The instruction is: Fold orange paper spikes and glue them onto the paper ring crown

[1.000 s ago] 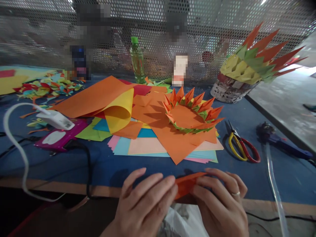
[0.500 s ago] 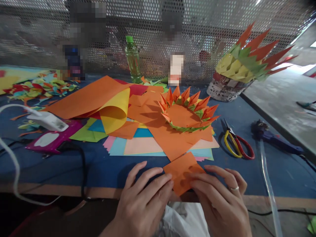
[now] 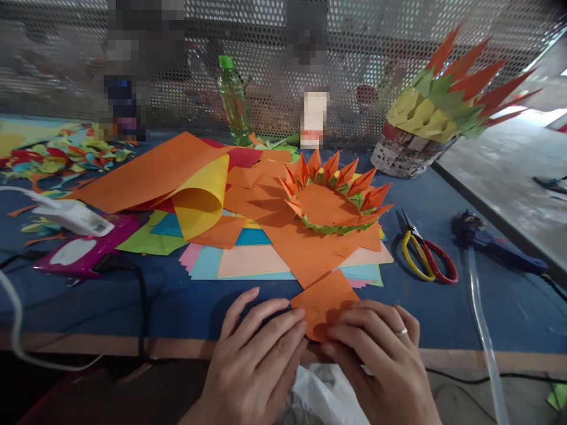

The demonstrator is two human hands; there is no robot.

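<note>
A small square of orange paper lies near the table's front edge, one corner toward me. My left hand rests at its left corner, fingers stretched and spread, fingertips touching the paper; the thumb is hidden. With bent fingers, my right hand grips the paper's lower right side, and the near edge curls up there. A ring shows on one right finger. Just beyond the square is a larger orange sheet, bearing a ring of folded orange and green paper pieces.
Scissors and a blue glue gun with a clear glue stick lie at right. A spiky paper pot stands behind them. Left are a magenta device with cables, and paper scraps. A green-capped bottle stands at the back.
My right hand has moved a little left and inward, and the paper's near corner, flat before, now curls up. My left hand stays almost in place. The view has shifted slightly.
</note>
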